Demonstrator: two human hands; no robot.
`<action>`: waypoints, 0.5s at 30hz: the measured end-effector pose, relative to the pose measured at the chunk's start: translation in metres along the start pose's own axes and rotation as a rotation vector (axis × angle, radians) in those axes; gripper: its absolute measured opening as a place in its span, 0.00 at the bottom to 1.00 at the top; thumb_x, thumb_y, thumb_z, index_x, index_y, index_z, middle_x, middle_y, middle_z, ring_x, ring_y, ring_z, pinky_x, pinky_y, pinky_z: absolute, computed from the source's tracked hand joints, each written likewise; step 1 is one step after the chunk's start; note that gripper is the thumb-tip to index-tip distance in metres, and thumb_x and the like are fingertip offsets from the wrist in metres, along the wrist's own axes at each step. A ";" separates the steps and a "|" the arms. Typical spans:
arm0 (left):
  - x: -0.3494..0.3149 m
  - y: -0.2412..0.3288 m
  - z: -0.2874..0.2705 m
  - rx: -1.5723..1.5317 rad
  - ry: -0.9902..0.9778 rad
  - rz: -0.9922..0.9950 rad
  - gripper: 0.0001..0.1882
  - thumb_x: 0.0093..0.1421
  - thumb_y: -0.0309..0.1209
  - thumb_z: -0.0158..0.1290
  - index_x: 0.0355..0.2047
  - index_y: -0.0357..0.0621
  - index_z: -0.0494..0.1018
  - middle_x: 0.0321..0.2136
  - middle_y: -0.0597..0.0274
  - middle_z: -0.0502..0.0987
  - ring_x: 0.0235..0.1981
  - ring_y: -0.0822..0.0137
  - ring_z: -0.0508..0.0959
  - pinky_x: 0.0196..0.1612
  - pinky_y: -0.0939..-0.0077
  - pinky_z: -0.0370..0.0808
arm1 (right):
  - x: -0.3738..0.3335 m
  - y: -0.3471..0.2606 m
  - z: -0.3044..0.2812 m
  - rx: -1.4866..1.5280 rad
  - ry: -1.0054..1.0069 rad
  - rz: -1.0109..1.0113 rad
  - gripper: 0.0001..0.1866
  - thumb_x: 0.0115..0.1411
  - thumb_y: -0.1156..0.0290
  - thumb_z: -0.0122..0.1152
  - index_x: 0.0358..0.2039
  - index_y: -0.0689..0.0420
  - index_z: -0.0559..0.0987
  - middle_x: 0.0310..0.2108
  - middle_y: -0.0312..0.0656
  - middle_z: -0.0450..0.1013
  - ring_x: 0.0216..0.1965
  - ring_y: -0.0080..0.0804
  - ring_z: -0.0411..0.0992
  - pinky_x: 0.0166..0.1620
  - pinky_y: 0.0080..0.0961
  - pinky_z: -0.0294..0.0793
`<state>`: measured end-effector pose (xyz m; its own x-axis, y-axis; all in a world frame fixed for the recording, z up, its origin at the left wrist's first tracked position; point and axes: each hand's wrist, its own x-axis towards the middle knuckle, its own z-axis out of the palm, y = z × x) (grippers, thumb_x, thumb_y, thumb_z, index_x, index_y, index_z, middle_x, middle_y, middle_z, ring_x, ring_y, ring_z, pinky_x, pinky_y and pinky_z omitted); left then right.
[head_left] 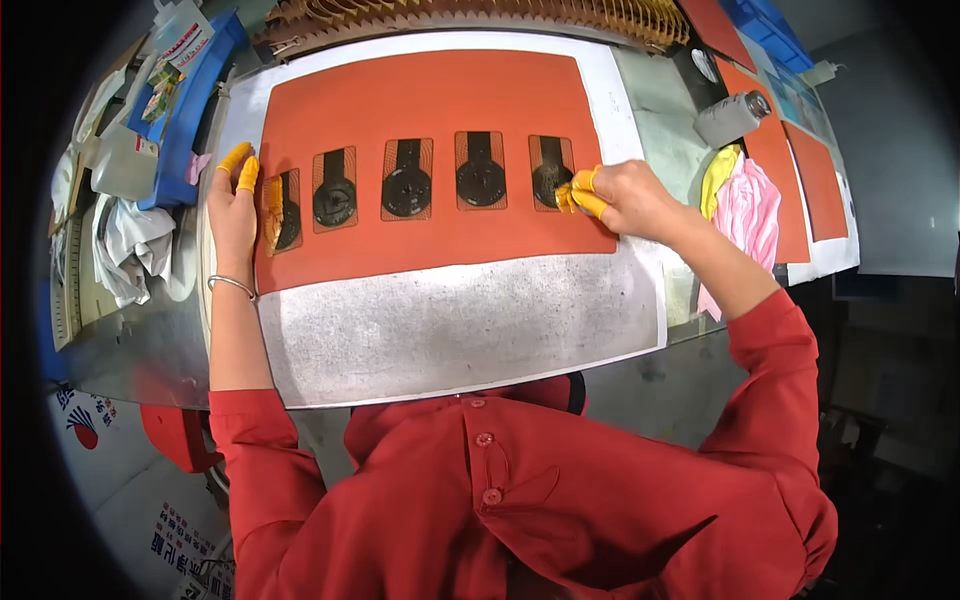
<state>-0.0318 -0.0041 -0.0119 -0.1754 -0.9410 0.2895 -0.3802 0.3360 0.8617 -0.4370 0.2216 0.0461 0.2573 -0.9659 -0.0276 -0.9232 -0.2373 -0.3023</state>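
Note:
A large orange-red sheet (450,100) lies on a silvery metal plate (470,325). Across it runs a row of several dark rectangular patches with a mesh-like pattern, each bearing a glossy black disc and stem, such as the middle patch (407,185). My left hand (234,205), with yellow finger covers, rests at the sheet's left edge, fingers stretched out and holding nothing visible. My right hand (620,197), also in yellow finger covers, is closed in a pinch over the rightmost patch (551,165). Something small and yellowish-brown shows at its fingertips, too unclear to name.
Brown ribbed strips (480,22) line the far edge. At left stand a blue tray (185,130), a translucent jug (125,160) and a crumpled white cloth (130,245). At right are a grey bottle (733,120), a pink cloth (748,205) and more orange sheets (815,180).

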 end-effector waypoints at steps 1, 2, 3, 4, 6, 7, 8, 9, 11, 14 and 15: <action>0.000 -0.004 0.003 -0.067 -0.001 0.000 0.16 0.61 0.26 0.47 0.48 0.33 0.68 0.44 0.55 0.73 0.45 0.70 0.72 0.48 0.79 0.67 | -0.003 0.002 0.003 -0.026 -0.015 0.015 0.06 0.53 0.70 0.55 0.29 0.57 0.77 0.19 0.48 0.71 0.22 0.47 0.70 0.27 0.36 0.69; 0.002 -0.006 0.003 -0.060 -0.009 0.002 0.16 0.61 0.26 0.47 0.48 0.33 0.67 0.44 0.55 0.73 0.45 0.69 0.72 0.49 0.79 0.67 | -0.001 0.005 0.002 -0.043 0.019 0.018 0.06 0.53 0.70 0.55 0.28 0.57 0.77 0.19 0.48 0.71 0.21 0.46 0.70 0.27 0.36 0.69; 0.005 -0.006 0.001 -0.053 -0.017 0.003 0.16 0.60 0.26 0.47 0.49 0.33 0.67 0.44 0.55 0.73 0.45 0.69 0.72 0.49 0.79 0.67 | 0.004 0.007 0.001 -0.059 0.052 0.021 0.06 0.53 0.70 0.55 0.28 0.57 0.77 0.19 0.48 0.71 0.21 0.46 0.70 0.27 0.36 0.69; 0.006 -0.006 0.000 -0.043 -0.026 0.004 0.16 0.60 0.26 0.47 0.49 0.33 0.67 0.44 0.55 0.73 0.45 0.69 0.72 0.49 0.79 0.67 | 0.007 0.008 0.002 -0.072 0.087 0.024 0.05 0.53 0.70 0.55 0.28 0.57 0.77 0.19 0.47 0.71 0.21 0.45 0.70 0.27 0.35 0.69; 0.002 -0.009 0.001 -0.088 -0.028 -0.028 0.17 0.60 0.27 0.48 0.49 0.33 0.67 0.44 0.55 0.73 0.46 0.69 0.72 0.49 0.79 0.66 | -0.002 0.003 0.003 -0.055 0.016 -0.017 0.05 0.53 0.69 0.56 0.27 0.57 0.76 0.19 0.45 0.71 0.22 0.44 0.70 0.27 0.35 0.69; 0.001 -0.008 0.000 -0.069 -0.016 -0.026 0.17 0.60 0.27 0.48 0.49 0.33 0.67 0.44 0.55 0.73 0.46 0.69 0.72 0.49 0.79 0.67 | -0.005 0.000 0.002 -0.050 -0.014 -0.048 0.05 0.52 0.69 0.56 0.27 0.56 0.76 0.19 0.44 0.71 0.22 0.43 0.70 0.26 0.34 0.68; -0.001 -0.007 0.000 -0.050 -0.004 -0.023 0.17 0.60 0.27 0.48 0.49 0.33 0.67 0.44 0.55 0.73 0.45 0.69 0.72 0.49 0.79 0.67 | -0.006 -0.003 0.002 -0.046 -0.044 -0.080 0.05 0.52 0.69 0.56 0.27 0.56 0.76 0.19 0.43 0.71 0.23 0.43 0.70 0.26 0.34 0.68; -0.001 -0.006 0.000 -0.061 0.020 -0.016 0.17 0.60 0.28 0.48 0.48 0.34 0.68 0.45 0.54 0.73 0.45 0.69 0.73 0.49 0.79 0.67 | -0.005 -0.005 0.006 -0.080 -0.008 -0.165 0.04 0.51 0.70 0.56 0.27 0.55 0.75 0.19 0.43 0.69 0.23 0.42 0.70 0.25 0.34 0.68; -0.001 -0.001 0.001 0.006 0.008 -0.006 0.17 0.60 0.28 0.48 0.48 0.34 0.68 0.45 0.54 0.73 0.46 0.68 0.72 0.49 0.78 0.67 | 0.003 -0.004 0.009 -0.125 0.037 -0.172 0.03 0.51 0.71 0.55 0.27 0.55 0.74 0.19 0.43 0.69 0.23 0.43 0.70 0.26 0.34 0.68; -0.002 0.006 0.001 -0.001 -0.013 -0.033 0.17 0.60 0.27 0.48 0.48 0.34 0.68 0.45 0.53 0.73 0.47 0.67 0.72 0.50 0.78 0.66 | 0.040 0.015 0.012 -0.150 0.088 -0.092 0.04 0.50 0.70 0.55 0.26 0.55 0.73 0.21 0.44 0.70 0.24 0.47 0.70 0.27 0.37 0.69; 0.002 -0.001 0.006 -0.036 -0.027 -0.041 0.17 0.60 0.27 0.48 0.48 0.34 0.68 0.45 0.53 0.73 0.47 0.67 0.72 0.50 0.78 0.66 | 0.054 0.019 0.009 -0.103 0.122 -0.056 0.04 0.50 0.70 0.55 0.26 0.55 0.73 0.21 0.44 0.71 0.24 0.47 0.70 0.27 0.37 0.69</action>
<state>-0.0375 -0.0063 -0.0152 -0.1848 -0.9523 0.2428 -0.3549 0.2951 0.8871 -0.4379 0.1658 0.0300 0.2781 -0.9549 0.1042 -0.9346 -0.2940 -0.2003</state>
